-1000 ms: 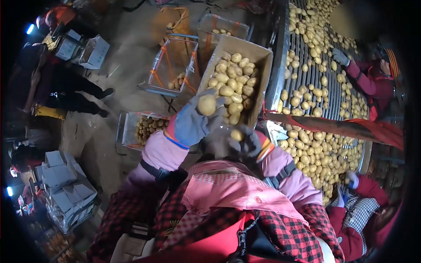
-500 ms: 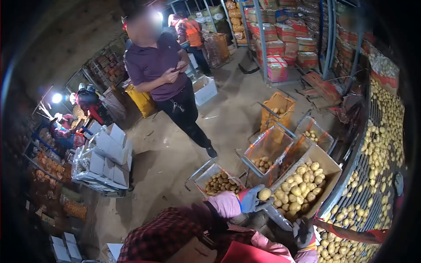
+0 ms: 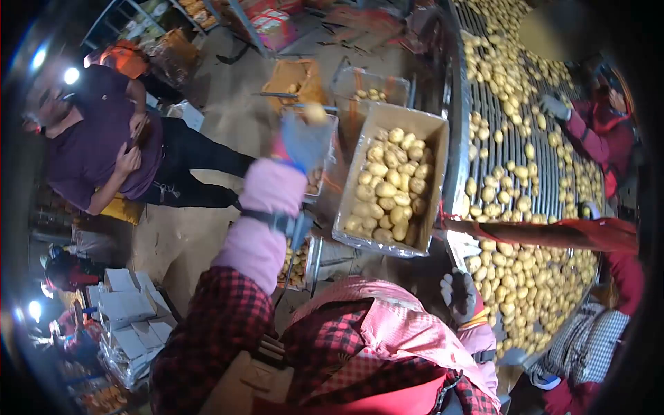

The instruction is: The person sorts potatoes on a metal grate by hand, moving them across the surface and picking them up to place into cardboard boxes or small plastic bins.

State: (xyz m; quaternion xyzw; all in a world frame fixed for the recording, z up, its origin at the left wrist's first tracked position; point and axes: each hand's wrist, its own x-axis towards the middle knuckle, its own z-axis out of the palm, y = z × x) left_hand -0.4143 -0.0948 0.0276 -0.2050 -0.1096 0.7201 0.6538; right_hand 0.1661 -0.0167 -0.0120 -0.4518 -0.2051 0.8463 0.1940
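My left hand (image 3: 304, 144), in a blue-grey glove and smeared by motion, is stretched forward with a potato (image 3: 316, 114) at its fingertips. It is over the wire-framed baskets, left of a cardboard box (image 3: 349, 197) lined with clear plastic. Many potatoes (image 3: 391, 180) fill the lower part of that box. My right hand (image 3: 459, 296), gloved in grey with pale fingertips, hangs beside the near edge of the sorting conveyor (image 3: 515, 155). Its fingers are loosely bent and apart, with nothing seen in them.
A red-wrapped bar (image 3: 539, 234) crosses the conveyor. Beyond it, co-workers' gloved hands (image 3: 555, 107) work among potatoes. Smaller baskets (image 3: 373, 86) and an orange bag (image 3: 294, 77) stand ahead on the floor. A person in purple (image 3: 104, 138) stands at left, near stacked white boxes (image 3: 131, 304).
The view has swung right, bringing more of the conveyor in. My left hand has gone from the box's side out over the baskets with the potato. My right hand is now away from the box.
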